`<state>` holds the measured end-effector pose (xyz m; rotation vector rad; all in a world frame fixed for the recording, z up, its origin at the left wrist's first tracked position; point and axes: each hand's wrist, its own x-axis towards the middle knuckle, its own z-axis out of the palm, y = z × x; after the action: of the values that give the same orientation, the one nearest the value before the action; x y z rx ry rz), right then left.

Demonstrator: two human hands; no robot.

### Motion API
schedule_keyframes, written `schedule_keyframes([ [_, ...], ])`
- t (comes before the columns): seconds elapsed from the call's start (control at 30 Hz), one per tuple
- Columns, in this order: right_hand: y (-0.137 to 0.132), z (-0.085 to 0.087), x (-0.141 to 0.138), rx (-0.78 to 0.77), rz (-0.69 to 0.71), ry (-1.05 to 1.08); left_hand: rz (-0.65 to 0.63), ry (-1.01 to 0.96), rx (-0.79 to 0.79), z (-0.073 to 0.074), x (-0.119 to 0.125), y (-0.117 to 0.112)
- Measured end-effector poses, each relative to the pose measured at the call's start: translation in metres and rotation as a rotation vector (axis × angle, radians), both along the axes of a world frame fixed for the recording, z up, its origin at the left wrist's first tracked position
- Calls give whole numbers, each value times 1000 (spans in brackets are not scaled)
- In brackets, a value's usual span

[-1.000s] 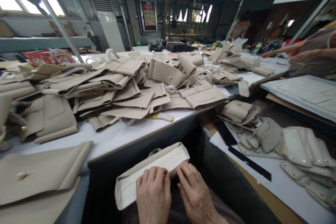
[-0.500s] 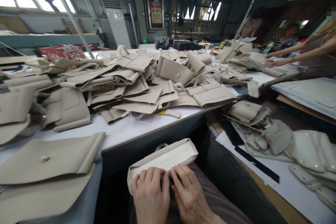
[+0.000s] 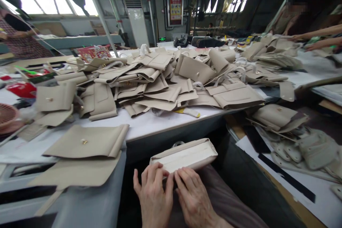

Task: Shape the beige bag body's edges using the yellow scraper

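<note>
A beige leather bag piece (image 3: 185, 155), a narrow boxy shape with a pale inner face, rests on my lap below the table edge. My left hand (image 3: 153, 196) lies over its near left end, fingers curled onto it. My right hand (image 3: 193, 197) sits just to the right, fingertips pressed against the piece's near edge. Both hands hold it.
A white table (image 3: 149, 123) carries a big heap of beige bag panels (image 3: 165, 82). Two flat panels (image 3: 88, 142) lie at its near left. More small parts (image 3: 299, 142) sit on a lower surface at right. Other people's arms (image 3: 317, 37) reach in at far right; a person (image 3: 18, 39) stands far left.
The view has swung left, so the heap and the piece appear further right. My hands stay on the piece, which now lies more end-on and shows less of its left end.
</note>
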<state>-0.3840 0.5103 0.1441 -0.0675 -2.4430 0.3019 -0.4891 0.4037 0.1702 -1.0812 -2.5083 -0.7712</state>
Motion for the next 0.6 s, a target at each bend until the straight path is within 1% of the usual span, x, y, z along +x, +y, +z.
schedule_keyframes([
  [0.07,-4,0,-3,6,26,2,12,-16,42,-6,-2,-7],
  [0.13,-8,-1,-7,14,51,-3,50,-71,131,-14,-1,-14],
  [0.2,-11,-3,-10,29,78,-13,126,-214,276,-26,1,-20],
  [0.23,-13,-4,-11,40,89,-19,177,-333,370,-34,2,-23],
  [0.3,-15,-5,-14,61,96,-34,292,-653,608,-53,5,-26],
  [0.4,-17,-8,-15,90,85,-54,450,-1269,1036,-82,9,-25],
  [0.47,-17,-10,-16,118,87,-58,479,-1641,1247,-97,9,-17],
  [0.5,-17,-11,-17,133,92,-55,468,-1762,1311,-102,9,-12],
  [0.53,-17,-12,-17,146,98,-52,448,-1832,1351,-105,9,-6],
  [0.6,-17,-12,-18,164,109,-49,400,-1864,1409,-107,7,7],
])
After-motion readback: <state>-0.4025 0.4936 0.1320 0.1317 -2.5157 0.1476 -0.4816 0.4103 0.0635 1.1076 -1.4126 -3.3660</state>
